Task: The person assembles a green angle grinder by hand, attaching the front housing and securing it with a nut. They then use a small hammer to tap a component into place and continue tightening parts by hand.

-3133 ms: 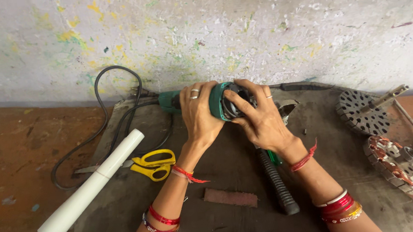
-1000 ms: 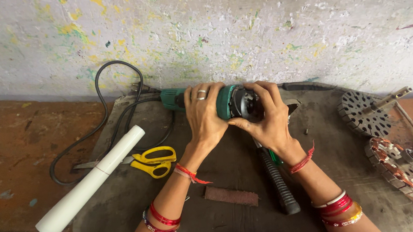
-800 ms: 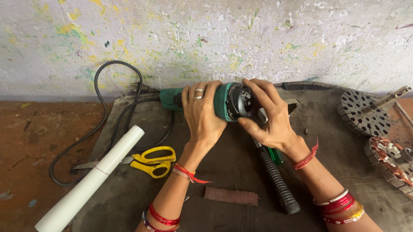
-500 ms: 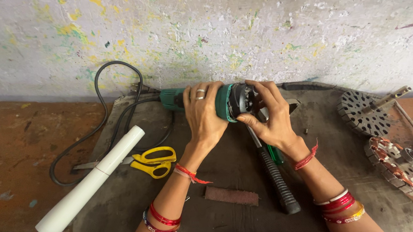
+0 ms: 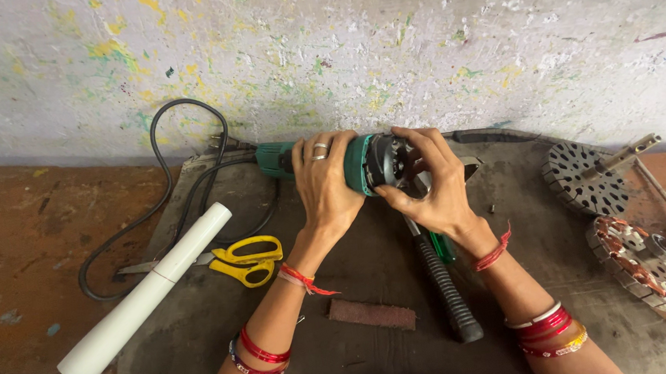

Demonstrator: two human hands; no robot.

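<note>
A green power tool body (image 5: 351, 162) lies on its side on a dark mat (image 5: 372, 287), near the wall. My left hand (image 5: 325, 184) is wrapped over the top of its green casing. My right hand (image 5: 428, 183) grips the dark open end of the tool (image 5: 388, 161), fingers curled around the rim. A black cord (image 5: 162, 184) runs from the tool's rear and loops to the left. Both wrists carry red bangles and thread.
A white plastic pipe (image 5: 147, 292) lies at the left beside yellow-handled scissors (image 5: 244, 259). A black ribbed handle (image 5: 445, 285), a green screwdriver (image 5: 441, 246) and a brown abrasive block (image 5: 371, 314) lie in front. Motor rotors with shafts (image 5: 597, 174) (image 5: 648, 261) sit at the right.
My right hand has shifted slightly around the tool's open end. The tool has barely moved and my left hand keeps the same hold.
</note>
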